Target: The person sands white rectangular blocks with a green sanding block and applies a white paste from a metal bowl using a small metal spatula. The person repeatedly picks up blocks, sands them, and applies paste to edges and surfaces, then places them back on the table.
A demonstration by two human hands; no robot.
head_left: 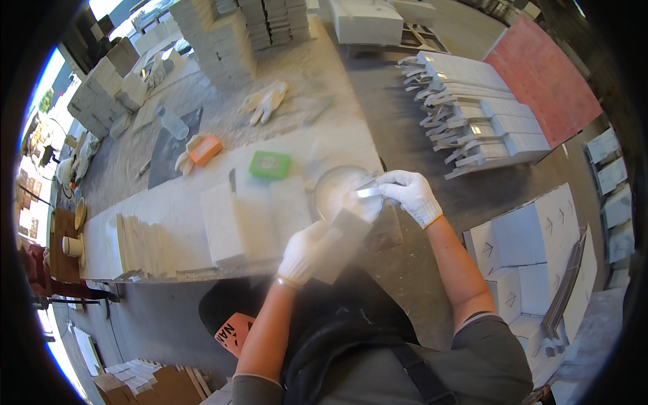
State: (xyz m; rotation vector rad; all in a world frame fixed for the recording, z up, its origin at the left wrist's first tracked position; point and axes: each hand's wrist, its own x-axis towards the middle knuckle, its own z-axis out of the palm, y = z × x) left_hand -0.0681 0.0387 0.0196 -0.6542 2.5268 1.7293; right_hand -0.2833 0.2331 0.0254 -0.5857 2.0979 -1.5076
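Note:
My left hand (306, 254), in a white knitted glove, is closed on a grey rectangular tile (347, 244), tilted beside the bench's front edge. The tile is slightly blurred. My right hand (409, 197), gloved likewise, pinches a small putty knife; its pale metal blade (369, 192) points left, over a round bowl (318, 189). White material lies in the bowl, but I cannot tell whether it is powder or paste. The tile's far end overlaps the bowl's near side. Left of the bowl sits a green block (270, 165).
The dusty workbench (304, 152) carries pale slabs (221, 223), a row of thin tiles (145, 244), an orange block (206, 150), a loose glove (266, 102), a plastic bottle (173, 123) and tall tile stacks (219, 44). To the right stand stacked panels (472, 101) and open white cartons (520, 246).

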